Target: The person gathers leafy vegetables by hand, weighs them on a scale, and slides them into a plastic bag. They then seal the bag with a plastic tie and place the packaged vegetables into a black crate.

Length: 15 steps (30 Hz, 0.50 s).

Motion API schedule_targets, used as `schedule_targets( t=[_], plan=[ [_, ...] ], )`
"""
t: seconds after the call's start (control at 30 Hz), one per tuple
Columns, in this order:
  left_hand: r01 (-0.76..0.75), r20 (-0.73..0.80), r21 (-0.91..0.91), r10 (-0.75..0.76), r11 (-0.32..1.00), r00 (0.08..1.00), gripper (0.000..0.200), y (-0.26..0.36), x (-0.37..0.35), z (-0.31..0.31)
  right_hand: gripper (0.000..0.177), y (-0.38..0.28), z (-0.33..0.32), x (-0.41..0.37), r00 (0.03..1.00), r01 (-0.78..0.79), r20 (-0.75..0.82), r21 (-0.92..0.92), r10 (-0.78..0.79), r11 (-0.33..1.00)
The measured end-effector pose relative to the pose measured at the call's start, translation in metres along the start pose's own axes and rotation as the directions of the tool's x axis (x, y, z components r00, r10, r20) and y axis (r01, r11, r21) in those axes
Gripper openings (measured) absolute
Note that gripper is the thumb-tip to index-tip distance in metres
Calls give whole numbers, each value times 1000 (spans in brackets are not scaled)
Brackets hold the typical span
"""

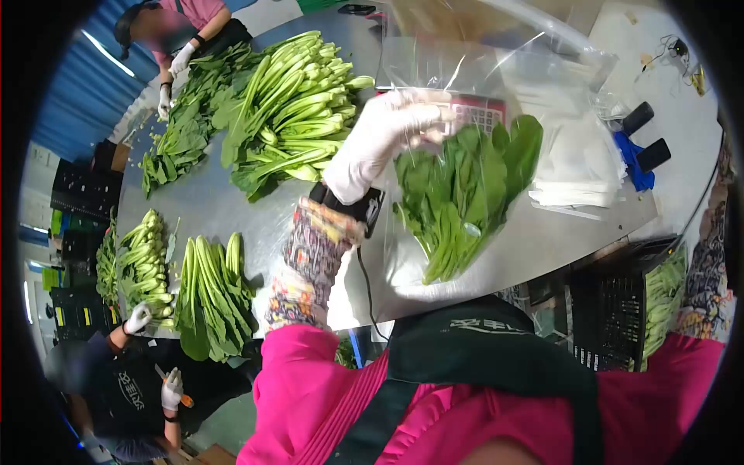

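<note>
My left hand point(395, 128), in a white glove, reaches over the table with its fingers curled on the film of a clear plastic bag point(403, 240). Inside this bag lies a bunch of leafy greens point(457, 201), its leaves toward the top and its stems toward my body. Behind the fingers is a pink calculator point(480, 115), partly covered by film and leaves. A dark band or device sits at my left wrist. Only the patterned sleeve of my right arm shows at the right edge; my right hand is out of view.
Large piles of greens point(294, 108) lie left on the metal table point(356, 298), with smaller bunches point(209, 287) nearer. Clear bags point(577, 163) are stacked right, beside a blue item point(635, 163). Two co-workers are at the left. A black crate point(612, 318) stands below right.
</note>
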<state>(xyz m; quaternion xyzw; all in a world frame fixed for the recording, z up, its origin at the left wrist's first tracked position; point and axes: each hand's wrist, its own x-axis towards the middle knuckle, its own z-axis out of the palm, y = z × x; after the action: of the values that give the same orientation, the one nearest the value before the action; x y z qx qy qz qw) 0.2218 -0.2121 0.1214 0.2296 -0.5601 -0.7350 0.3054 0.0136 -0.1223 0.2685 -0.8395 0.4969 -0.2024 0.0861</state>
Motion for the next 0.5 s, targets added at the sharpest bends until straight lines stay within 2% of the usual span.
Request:
schedule_targets(
  t=[0.03, 0.13, 0.17, 0.23, 0.27, 0.3, 0.37, 0.4, 0.43, 0.47, 0.5],
  plan=[
    [-43, -35, -42, 42, 998, 999, 37, 0, 10, -6, 24, 4, -1, 5, 995, 53, -92, 127, -42, 991],
    [-182, 78, -128, 193, 975, 978, 33, 16, 18, -5, 22, 33, -40, -13, 918, 42, -395, 195, 39, 980],
    [-154, 180, -63, 163, 986, 970, 33, 33, 5, 5, 22, 56, -55, -22, 853, 30, -516, 210, 84, 977],
    [-427, 381, 220, 326, 877, 865, 28, 44, -28, 32, 22, 121, -70, -41, 690, 29, -703, 267, 175, 963],
    [-521, 525, 424, 268, 740, 808, 34, 35, -42, 40, 23, 159, -52, -45, 621, 32, -754, 296, 213, 954],
    [-609, 641, 574, 162, 547, 750, 40, 19, -57, 46, 23, 185, -17, -46, 599, 40, -770, 302, 219, 952],
    [-686, 707, 661, 56, 305, 705, 54, -35, -97, 74, 25, 171, 65, -36, 688, -223, -676, 151, 265, 963],
    [-626, 667, 733, -101, 267, 738, 61, -69, -119, 81, 24, 204, 110, -34, 731, -148, -660, -402, -174, 904],
    [-567, 607, 795, -255, 217, 753, 68, -103, -141, 89, 23, 182, 144, -37, 783, -262, -612, -162, 111, 951],
    [-487, 552, 826, -225, 285, 803, 70, -132, -165, 96, 31, 197, 172, -40, 905, -205, -403, -136, 135, 969],
    [-407, 493, 843, -204, 352, 846, 73, -150, -184, 103, 40, 214, 200, -49, 960, -138, -262, -134, 99, 981]
  ],
)
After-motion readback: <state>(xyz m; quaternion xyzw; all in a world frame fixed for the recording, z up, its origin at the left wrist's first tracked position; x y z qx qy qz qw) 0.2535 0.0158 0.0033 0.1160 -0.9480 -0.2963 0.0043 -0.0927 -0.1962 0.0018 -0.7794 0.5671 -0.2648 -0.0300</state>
